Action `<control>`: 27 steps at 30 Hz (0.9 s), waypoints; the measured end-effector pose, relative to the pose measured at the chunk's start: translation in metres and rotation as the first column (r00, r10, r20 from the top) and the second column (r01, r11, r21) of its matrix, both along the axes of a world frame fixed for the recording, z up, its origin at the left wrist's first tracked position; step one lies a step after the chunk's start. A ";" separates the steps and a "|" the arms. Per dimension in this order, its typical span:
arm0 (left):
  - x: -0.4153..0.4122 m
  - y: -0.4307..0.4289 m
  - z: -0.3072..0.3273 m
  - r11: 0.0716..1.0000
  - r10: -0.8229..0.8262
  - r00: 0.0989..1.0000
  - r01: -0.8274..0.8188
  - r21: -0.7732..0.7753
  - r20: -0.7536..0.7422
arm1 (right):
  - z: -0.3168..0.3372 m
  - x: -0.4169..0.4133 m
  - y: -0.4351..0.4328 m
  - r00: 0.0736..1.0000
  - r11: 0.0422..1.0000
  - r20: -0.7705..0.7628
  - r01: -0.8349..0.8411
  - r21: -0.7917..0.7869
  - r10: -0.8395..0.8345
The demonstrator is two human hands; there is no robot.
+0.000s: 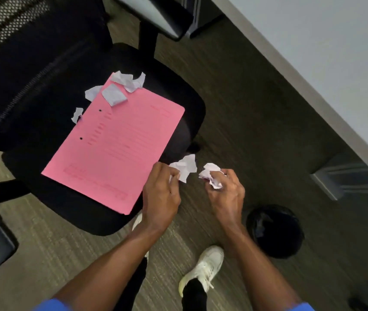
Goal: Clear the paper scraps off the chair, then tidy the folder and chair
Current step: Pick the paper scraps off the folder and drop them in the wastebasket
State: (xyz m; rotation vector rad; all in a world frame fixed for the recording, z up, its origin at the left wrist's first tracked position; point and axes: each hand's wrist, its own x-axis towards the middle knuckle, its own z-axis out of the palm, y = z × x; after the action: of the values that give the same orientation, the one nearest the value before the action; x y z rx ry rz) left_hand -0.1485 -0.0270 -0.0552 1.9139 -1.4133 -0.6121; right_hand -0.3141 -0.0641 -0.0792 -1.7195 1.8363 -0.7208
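A pink folder lies flat on the black seat of an office chair. Several crumpled white paper scraps rest on the folder's far corner and on the seat beside it, one small scrap at the folder's left edge. My left hand hovers just past the folder's near right corner, closed on a crumpled paper scrap. To its right, over the floor, my right hand grips another crumpled scrap.
A black bin with a dark liner stands on the carpet to the right of my right hand. A grey desk edge runs diagonally across the upper right. The chair's mesh back and armrests sit left. My white shoes are below.
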 end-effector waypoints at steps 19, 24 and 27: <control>-0.279 0.037 -0.085 0.799 -0.523 0.850 0.513 0.314 -0.060 | -0.089 -0.270 0.136 0.858 0.792 -0.007 0.477 0.382 -0.513; -0.317 0.041 -0.128 0.731 -0.623 0.782 0.596 0.332 -0.030 | -0.109 -0.308 0.141 0.866 0.804 -0.140 0.499 0.324 -0.481; -0.335 0.041 -0.146 0.686 -0.666 0.746 0.609 0.399 0.007 | -0.121 -0.329 0.143 0.892 0.830 -0.166 0.452 0.327 -0.421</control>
State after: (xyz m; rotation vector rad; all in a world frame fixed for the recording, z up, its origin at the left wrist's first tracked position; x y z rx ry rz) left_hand -0.4836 0.0142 -0.2013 1.7223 -2.2373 -1.1555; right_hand -0.6426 0.0785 -0.2002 -1.1202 2.2930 -0.4384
